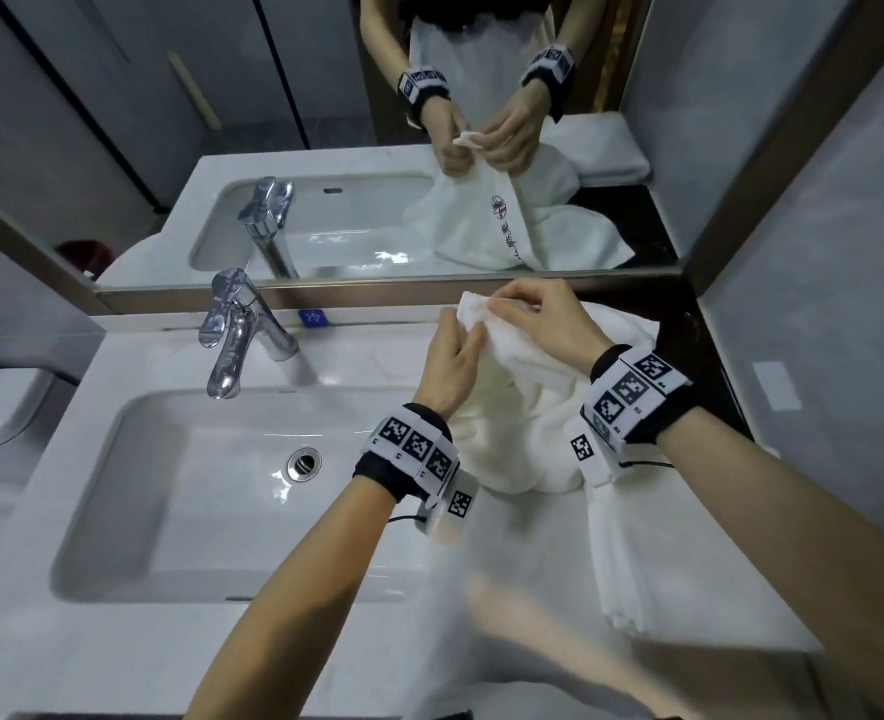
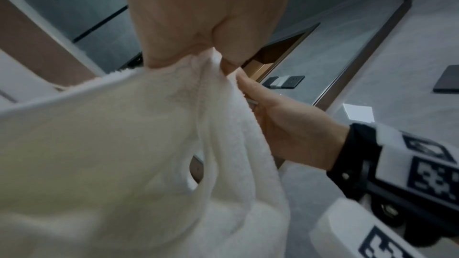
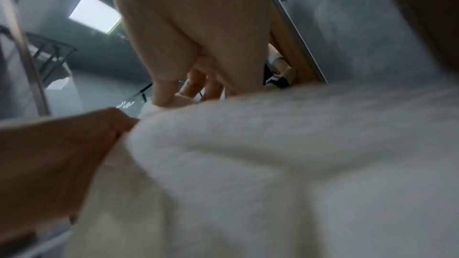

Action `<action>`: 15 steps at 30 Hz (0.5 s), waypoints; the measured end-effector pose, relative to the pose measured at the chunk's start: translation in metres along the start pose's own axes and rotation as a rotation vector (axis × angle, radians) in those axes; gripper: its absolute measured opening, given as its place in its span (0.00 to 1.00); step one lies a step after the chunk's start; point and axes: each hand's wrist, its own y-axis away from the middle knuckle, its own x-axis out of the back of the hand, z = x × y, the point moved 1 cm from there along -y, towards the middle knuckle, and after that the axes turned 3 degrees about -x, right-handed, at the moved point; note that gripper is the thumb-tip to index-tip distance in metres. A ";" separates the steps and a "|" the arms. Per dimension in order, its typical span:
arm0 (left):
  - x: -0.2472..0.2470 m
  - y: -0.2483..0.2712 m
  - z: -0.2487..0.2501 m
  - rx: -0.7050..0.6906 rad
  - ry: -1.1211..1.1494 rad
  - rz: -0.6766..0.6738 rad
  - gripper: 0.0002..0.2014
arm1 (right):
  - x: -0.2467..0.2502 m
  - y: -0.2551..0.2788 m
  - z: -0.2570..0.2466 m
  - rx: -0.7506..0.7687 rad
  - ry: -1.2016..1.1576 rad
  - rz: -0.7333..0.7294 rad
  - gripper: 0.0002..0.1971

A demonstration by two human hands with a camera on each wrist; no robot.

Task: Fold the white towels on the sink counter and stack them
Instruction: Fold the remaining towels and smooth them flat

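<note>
White towel [image 1: 520, 402], the one being worked on, is lifted by one corner above the right side of the sink counter [image 1: 222, 662], just right of the basin [image 1: 180, 491]. Its long axis runs from the raised corner near the mirror [image 1: 325, 122] down and toward the person, so it hangs in loose folds with its lower end bunched on the counter between the two wrists. The left hand [image 1: 450, 361] has its fingers curled around the gathered edge just below the corner; the left wrist view shows thumb and fingers [image 2: 161, 54] pinching the terry edge. The right hand [image 1: 544, 319] comes in from above and to the right, and its fingers [image 3: 164, 93] are bent down over the same corner, nipping it right beside the left hand, the two hands touching or nearly so. A second white towel [image 1: 632, 553] lies flat along the counter's right edge, under the right forearm, its length running toward the person; how neatly it is folded is hard to tell. A chrome faucet [image 1: 242, 335] stands behind the basin, left of the hands, its spout pointing out over the drain [image 1: 304, 464]. Both wrists wear black bands [image 1: 632, 392] with patterned square markers. In the mirror the hanging towel shows a dark printed emblem and lettering, too small to read.
</note>
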 end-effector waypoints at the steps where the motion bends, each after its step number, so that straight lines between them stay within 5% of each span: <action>1: 0.004 -0.003 0.003 -0.021 -0.019 0.006 0.04 | 0.004 0.000 0.000 0.015 0.037 -0.039 0.06; 6: 0.034 -0.020 0.037 -0.196 -0.085 -0.035 0.07 | 0.023 0.001 -0.003 0.032 0.355 -0.301 0.16; 10: 0.058 -0.034 0.068 -0.298 -0.088 -0.060 0.06 | 0.035 -0.001 -0.001 0.030 0.462 -0.337 0.07; 15: 0.080 -0.042 0.078 -0.322 -0.042 0.070 0.07 | 0.048 0.005 0.013 -0.063 0.421 -0.376 0.14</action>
